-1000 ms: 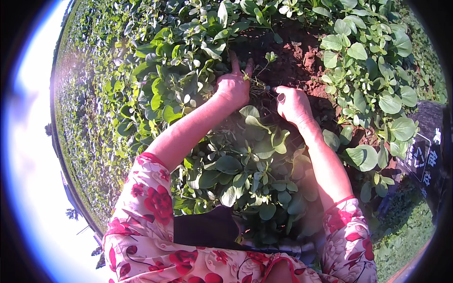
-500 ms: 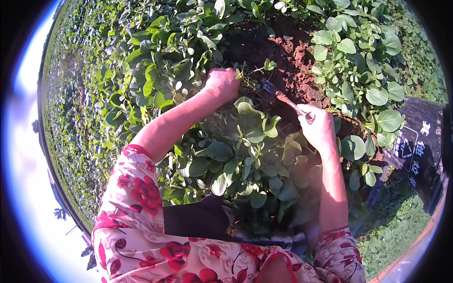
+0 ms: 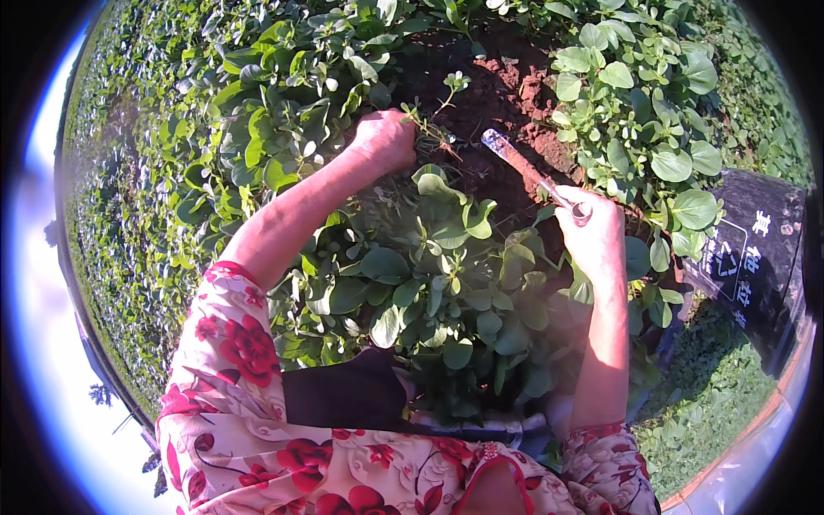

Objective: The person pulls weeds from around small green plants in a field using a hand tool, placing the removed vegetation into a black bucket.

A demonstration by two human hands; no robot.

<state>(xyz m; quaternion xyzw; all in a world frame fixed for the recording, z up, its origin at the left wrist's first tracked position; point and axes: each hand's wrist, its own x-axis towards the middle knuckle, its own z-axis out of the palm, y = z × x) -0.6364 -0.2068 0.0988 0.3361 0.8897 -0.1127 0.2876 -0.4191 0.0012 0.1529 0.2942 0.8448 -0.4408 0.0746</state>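
Observation:
My left hand is closed in a fist around a bunch of pulled weeds. Thin stems, small leaves and pale roots stick out on its right side. In my right hand is a narrow metal digging tool, gripped by its handle. The tool's blade is brown and rusty with a bright tip, and points up and left over bare reddish soil. Its tip stands apart from the weeds. Broad-leaved green plants grow between my forearms.
Dense leafy plants spread along the left, and more plants border the soil on the right. A black bin or bag with white markings stands at the right. Behind it, a pale curb curves along low greenery.
The tool's blade has come away from the weeds and moved right, its tip now in full view. The weed sprig has shifted left with my left hand, its roots showing. The view has shifted slightly.

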